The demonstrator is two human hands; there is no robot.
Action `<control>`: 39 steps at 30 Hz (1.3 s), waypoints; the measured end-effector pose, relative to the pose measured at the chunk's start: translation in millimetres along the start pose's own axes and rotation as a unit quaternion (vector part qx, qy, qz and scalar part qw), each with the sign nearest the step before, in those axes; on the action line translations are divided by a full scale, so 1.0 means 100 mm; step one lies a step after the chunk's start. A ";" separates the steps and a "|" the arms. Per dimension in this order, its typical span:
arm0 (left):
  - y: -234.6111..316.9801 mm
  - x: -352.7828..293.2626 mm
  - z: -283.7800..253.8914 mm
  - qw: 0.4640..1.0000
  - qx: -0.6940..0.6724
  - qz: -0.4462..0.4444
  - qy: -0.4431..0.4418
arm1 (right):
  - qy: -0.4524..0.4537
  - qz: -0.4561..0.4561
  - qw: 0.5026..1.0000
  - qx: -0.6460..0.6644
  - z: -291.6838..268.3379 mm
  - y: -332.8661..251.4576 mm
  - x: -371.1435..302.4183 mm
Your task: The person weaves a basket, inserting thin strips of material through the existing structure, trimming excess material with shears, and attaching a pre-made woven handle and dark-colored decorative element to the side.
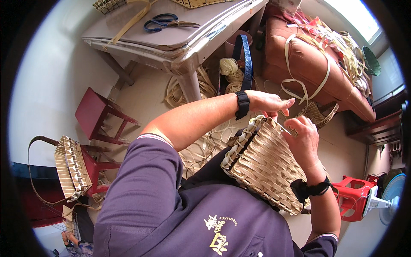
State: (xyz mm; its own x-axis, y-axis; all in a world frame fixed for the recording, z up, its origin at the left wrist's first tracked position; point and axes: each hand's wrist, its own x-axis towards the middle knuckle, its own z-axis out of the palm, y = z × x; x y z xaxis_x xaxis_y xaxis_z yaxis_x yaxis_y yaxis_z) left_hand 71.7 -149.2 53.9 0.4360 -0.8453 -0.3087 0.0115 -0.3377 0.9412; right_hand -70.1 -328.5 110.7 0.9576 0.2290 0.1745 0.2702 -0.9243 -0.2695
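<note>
One glossy tan basket point(269, 162), pale-edged

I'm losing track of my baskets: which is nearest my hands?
The tan basket in front of your dark shirt, its rim by your left hand and right hand; others sit farther away.

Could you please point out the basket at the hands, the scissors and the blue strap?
Basket point(269, 160): head view, on its woven side.
Scissors point(176, 23): head view, by the pivot.
Blue strap point(247, 62): head view, midway along it.
</note>
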 end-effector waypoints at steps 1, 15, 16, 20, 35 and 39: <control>0.01 0.00 -0.01 1.000 -0.023 -0.003 -0.006 | 0.012 -0.033 0.999 0.012 0.00 -0.02 0.03; -0.13 -0.52 0.16 0.973 0.026 0.212 0.086 | 0.067 -0.152 0.981 0.096 0.00 -0.34 0.53; -0.16 -0.57 0.22 0.965 0.042 0.228 0.125 | 0.069 -0.167 0.979 0.090 0.00 -0.42 0.55; -0.51 -0.63 0.33 0.922 0.062 0.225 0.308 | 0.076 -0.147 0.971 0.174 -0.15 -0.56 0.48; -2.17 -2.49 -0.44 0.715 -0.215 0.044 0.663 | 0.243 0.279 0.867 0.333 -0.59 1.22 -2.33; -2.35 -2.51 -0.27 0.705 -0.350 0.024 0.616 | 0.276 0.332 0.792 0.432 0.01 1.14 -2.42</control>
State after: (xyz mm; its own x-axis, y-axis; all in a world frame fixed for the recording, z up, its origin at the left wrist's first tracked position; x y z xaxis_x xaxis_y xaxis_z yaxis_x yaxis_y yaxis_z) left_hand -15.9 154.0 -86.1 0.8973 0.2973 -0.3262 0.2237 0.3310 0.9168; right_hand -270.8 -489.4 37.2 0.7922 -0.6086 0.0457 -0.0797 -0.1775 -0.9809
